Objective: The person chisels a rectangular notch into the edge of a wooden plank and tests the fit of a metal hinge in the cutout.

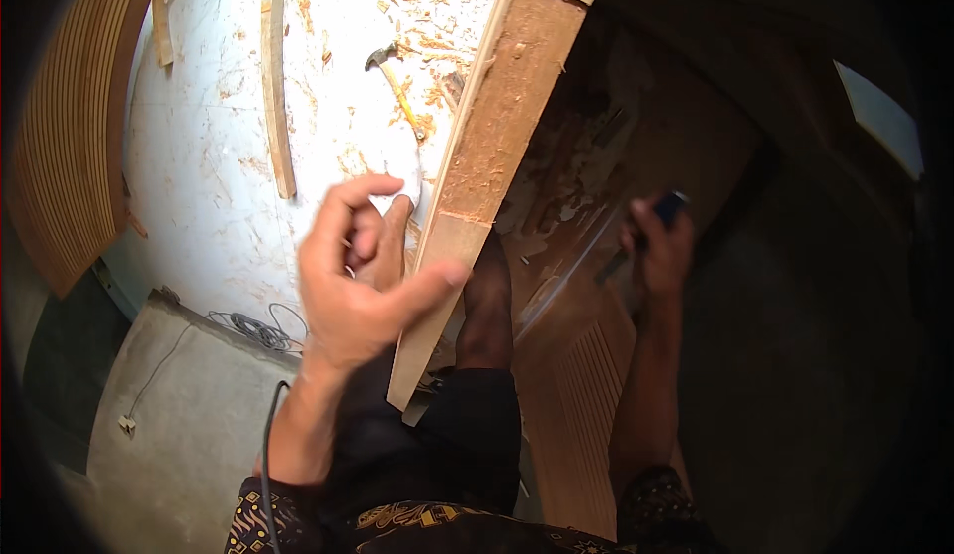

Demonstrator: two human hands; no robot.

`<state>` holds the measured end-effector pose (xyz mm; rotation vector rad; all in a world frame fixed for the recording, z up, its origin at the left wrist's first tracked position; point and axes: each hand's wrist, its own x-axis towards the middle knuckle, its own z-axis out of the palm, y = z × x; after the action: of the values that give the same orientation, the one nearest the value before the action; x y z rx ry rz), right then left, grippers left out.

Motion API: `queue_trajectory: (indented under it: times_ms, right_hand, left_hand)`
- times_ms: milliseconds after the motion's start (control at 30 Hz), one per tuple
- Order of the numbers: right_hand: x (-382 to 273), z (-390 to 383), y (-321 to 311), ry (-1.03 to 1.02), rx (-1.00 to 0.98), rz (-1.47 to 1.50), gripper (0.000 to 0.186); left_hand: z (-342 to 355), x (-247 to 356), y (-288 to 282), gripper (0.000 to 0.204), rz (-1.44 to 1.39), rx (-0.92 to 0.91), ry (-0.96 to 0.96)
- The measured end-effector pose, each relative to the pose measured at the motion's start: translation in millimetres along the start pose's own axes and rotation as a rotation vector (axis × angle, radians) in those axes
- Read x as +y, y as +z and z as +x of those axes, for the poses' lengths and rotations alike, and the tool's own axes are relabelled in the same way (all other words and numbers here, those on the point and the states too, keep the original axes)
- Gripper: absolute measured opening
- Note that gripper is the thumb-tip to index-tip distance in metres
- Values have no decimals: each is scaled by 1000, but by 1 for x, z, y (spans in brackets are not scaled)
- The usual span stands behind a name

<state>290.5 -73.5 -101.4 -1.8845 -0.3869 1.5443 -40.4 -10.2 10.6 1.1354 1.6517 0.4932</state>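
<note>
A long wooden plank [437, 266] stands on edge, running from my lap toward the far side. Along its upper edge is a rough reddish-brown section [512, 97] between paler, smoother ends. My left hand [348, 286] is just left of the plank's near part, thumb stretched toward it and fingers loosely curled, with nothing in it. Off to the right, in shadow, my right hand [661, 256] grips a dark-handled chisel-like tool [673, 204]; a slim part points down and left. Blur and darkness hide its details.
A hammer [402, 97] with a yellow handle lies among wood shavings on the white floor. Nearby rests a wooden strip [275, 87]. A slatted wood panel [84, 107] stands far left, and a coiled cable [258, 330] lies at lower left. Grooved wood [571, 395] lies right of my legs.
</note>
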Motion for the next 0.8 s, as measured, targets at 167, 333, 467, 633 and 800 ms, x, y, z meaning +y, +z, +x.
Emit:
queue_trajectory:
  times_ms: [167, 333, 467, 633, 800]
  right_hand:
    - [-141, -99, 26, -482, -336, 591, 51]
    - [-201, -147, 75, -741, -381, 604, 64]
    - [-207, -132, 140, -870, -355, 454, 62]
    - [-202, -126, 160, -924, -449, 239, 59]
    - [-197, -122, 172, -966, -492, 232, 61]
  left_hand:
    - [-22, -7, 28, 94, 113, 36, 137]
    - [-16, 5, 41, 109, 15, 88, 152]
    - [-3, 6, 32, 106, 20, 73, 217]
    - [7, 4, 37, 97, -22, 81, 164]
    - [12, 4, 37, 94, -42, 47, 78]
